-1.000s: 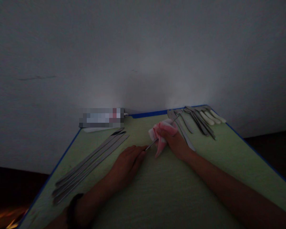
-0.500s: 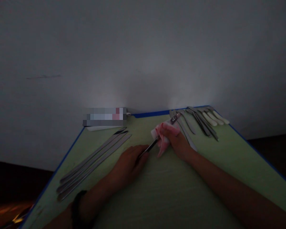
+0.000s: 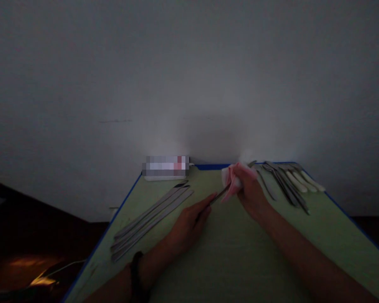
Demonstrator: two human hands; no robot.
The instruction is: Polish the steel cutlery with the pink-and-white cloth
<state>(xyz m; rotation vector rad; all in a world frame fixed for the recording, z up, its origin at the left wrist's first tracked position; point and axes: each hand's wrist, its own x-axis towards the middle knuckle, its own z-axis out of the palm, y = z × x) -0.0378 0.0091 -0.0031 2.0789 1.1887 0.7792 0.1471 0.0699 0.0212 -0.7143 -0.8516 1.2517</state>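
My left hand (image 3: 189, 225), with a dark band at the wrist, is closed around the near end of a slim metal table knife (image 3: 220, 194). The knife slants up and away to the right. My right hand (image 3: 251, 191) pinches a pink and white cloth (image 3: 230, 179) wrapped around the knife's far part. The cloth hides most of that part, and only a small tip seems to show past it. Left of my hands, several long metal table knives (image 3: 151, 221) lie side by side. Just beyond my right hand is a thin curved metal piece (image 3: 268, 184).
At the right back lie several dark metal utensils (image 3: 286, 185) and white-handled ones (image 3: 305, 180). A blurred-out box (image 3: 164, 166) stands at the back left against the wall (image 3: 208, 75). The green table (image 3: 233, 261) has a blue edge. A pale cable (image 3: 66, 265) hangs at lower left.
My view has swung left and up, shifting everything right and down. The cloth in my right hand has slid along the knife toward its far end, where less metal now sticks out.
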